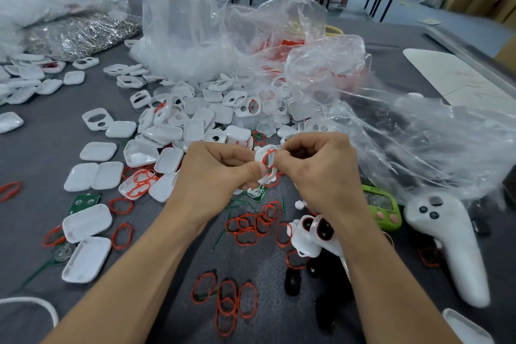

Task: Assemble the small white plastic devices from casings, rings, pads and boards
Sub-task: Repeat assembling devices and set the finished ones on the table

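As 2 hands meet, a casing [262, 154] gets its red ring [270, 151].
The left hand [220, 173] pinches the casing, long axis about upright, just right of its thumb; the right hand [315, 173] has its fingers curled together and pinches the red ring at the opening. Both hands are equally near.
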A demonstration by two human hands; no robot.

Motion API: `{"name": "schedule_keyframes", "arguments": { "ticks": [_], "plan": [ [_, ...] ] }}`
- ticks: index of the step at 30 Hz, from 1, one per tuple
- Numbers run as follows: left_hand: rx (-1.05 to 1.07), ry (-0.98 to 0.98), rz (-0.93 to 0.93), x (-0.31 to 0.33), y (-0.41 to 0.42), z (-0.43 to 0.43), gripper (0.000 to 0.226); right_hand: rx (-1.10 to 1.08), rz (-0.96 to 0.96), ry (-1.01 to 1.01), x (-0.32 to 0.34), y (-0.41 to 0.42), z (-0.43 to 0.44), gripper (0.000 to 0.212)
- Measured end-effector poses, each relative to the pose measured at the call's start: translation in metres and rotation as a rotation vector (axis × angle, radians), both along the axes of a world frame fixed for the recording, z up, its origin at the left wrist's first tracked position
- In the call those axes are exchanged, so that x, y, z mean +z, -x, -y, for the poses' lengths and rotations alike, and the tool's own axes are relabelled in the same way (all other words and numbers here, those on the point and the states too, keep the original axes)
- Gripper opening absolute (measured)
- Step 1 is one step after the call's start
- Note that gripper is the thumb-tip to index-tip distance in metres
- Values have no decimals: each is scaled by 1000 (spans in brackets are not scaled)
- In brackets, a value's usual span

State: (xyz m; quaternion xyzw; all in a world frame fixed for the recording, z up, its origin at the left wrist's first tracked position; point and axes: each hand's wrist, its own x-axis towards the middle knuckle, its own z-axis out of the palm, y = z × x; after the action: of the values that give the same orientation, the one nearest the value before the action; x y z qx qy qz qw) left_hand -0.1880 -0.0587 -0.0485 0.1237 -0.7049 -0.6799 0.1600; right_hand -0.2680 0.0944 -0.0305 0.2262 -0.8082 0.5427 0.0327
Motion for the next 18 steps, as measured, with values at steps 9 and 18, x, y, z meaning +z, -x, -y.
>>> {"name": "schedule_keyframes", "arguments": {
  "ticks": [9,18],
  "plan": [
    [44,-84,3,0,1,-4,6,3,7,-6,-1,2,-1,7],
    [-13,-41,21,5,-2,-3,20,10,-19,-28,-2,-1,-1,9]
  ]
}}
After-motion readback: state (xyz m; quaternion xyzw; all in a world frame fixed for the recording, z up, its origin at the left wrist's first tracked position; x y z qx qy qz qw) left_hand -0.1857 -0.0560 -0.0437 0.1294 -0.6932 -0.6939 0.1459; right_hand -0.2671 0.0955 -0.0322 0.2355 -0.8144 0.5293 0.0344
